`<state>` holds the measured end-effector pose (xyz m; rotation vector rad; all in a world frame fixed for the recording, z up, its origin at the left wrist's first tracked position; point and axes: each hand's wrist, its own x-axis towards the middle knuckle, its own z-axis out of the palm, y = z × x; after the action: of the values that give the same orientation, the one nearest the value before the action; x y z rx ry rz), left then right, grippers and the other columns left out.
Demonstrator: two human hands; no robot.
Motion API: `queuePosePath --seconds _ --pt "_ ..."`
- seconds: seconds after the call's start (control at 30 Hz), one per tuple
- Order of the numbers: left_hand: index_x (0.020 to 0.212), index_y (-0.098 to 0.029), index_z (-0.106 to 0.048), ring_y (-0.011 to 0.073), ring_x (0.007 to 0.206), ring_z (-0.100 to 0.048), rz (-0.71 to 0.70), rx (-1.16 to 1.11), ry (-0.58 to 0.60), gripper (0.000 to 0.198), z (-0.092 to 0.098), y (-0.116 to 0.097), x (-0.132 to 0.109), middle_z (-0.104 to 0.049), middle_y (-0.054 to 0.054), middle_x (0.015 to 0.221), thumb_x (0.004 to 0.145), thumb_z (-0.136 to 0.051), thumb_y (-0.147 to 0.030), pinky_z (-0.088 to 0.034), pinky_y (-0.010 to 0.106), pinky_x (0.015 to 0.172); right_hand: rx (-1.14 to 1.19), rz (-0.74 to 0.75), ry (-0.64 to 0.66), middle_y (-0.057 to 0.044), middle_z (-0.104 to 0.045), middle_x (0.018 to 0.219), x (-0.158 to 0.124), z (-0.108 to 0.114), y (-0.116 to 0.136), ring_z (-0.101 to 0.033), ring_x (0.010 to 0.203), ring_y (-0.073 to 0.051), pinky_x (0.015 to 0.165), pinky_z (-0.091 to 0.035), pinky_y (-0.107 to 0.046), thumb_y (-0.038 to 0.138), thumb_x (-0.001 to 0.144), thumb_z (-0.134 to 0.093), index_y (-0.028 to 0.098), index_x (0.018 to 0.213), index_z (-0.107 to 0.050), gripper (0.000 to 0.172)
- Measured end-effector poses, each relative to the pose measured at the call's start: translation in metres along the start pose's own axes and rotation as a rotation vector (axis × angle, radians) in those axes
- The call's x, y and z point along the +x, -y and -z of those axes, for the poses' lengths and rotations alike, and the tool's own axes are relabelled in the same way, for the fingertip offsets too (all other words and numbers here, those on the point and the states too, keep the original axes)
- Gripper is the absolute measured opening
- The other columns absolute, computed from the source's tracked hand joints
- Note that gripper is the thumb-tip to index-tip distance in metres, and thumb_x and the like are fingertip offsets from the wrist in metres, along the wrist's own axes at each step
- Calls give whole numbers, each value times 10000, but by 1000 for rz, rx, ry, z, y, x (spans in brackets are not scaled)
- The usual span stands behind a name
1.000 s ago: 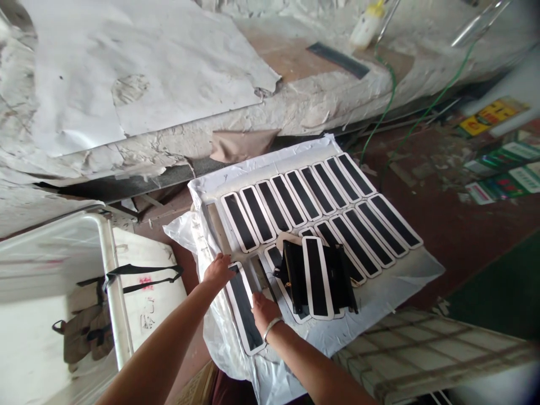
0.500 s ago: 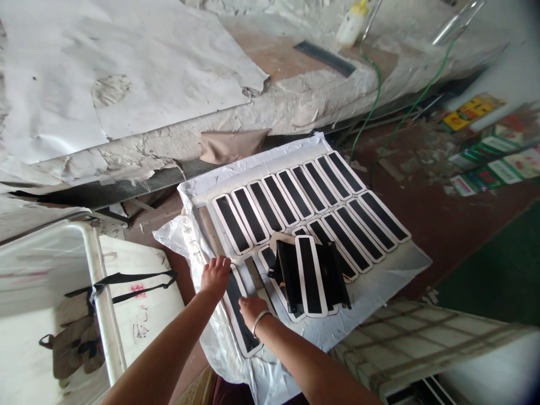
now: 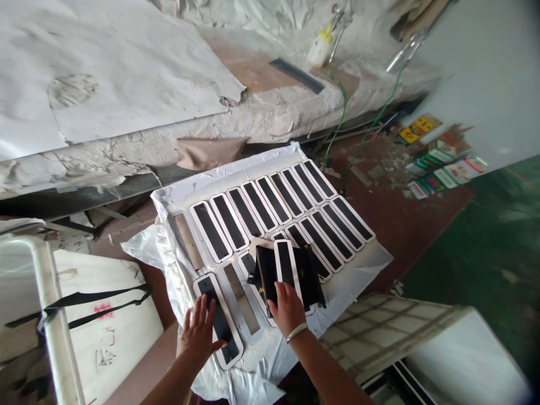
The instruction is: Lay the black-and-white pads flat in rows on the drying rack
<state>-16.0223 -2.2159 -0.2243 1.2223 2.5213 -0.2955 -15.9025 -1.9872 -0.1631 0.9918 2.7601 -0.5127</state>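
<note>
My left hand lies with spread fingers on the left edge of a white-bordered black strip at the front left of the board. My right hand reaches over another white-bordered black strip that lies on a folded black piece. Its thumb and fingers are apart and cover the strip's lower end; whether they press on it I cannot tell. Around them, similar strips lie in two slanted rows on the plastic-wrapped board.
A paper-covered bench runs behind the board, bearing a yellow-topped bottle. Green hoses hang from it. A white bin with a black strap stands left; a ribbed crate stands right. Boxes lie on the floor.
My right hand has left the front left strip and moved right to the one on the black piece. My left hand has moved down that strip's left side, fingers now spread. The view has shifted.
</note>
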Motion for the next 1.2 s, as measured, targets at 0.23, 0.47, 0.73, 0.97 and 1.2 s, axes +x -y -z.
queuePosePath --seconds 0.23,0.47,0.73,0.97,1.2 --pt "1386 -168 -377 294 1397 -110 -60 -21 -102 921 -17 12 -6 -104 123 1486 629 -609 -639 -23 490 1125 -117 -169 224 -190 -548 1181 13 -22 10 -599 959 -306 790 -508 -411 321 752 -651 76 1369 -356 726" --pt "1364 -167 -426 286 1402 -74 -88 18 -168 877 -20 17 -12 -135 112 1481 624 -585 -608 -9 533 1120 167 -138 214 -172 -583 1158 9 -12 2 -597 1004 -240 843 -469 -312 78 731 -503 74 1284 -435 557" --pt "1332 -208 -471 310 1326 -320 -100 -619 -110 637 11 -8 -7 -355 109 1435 746 -573 -434 -245 547 1087 1645 -226 212 18 -588 685 -9 55 -45 -513 615 -105 579 -407 -203 183 604 -506 173 834 -590 244" --pt "1427 -226 -247 295 1266 -412 153 -2220 335 784 88 -93 12 -333 132 1444 789 -592 -522 -410 429 995 2020 -346 377 -6 -622 665 -28 64 -56 -566 603 -146 554 -431 -253 216 525 -510 195 773 -631 277" --pt "985 -103 -615 281 828 -647 763 -2433 582 422 69 -70 -40 -673 119 826 699 -688 -405 -514 370 732 1797 -491 676 0 -541 554 -63 -17 -8 -525 564 -135 547 -414 -250 288 569 -416 194 601 -514 139"
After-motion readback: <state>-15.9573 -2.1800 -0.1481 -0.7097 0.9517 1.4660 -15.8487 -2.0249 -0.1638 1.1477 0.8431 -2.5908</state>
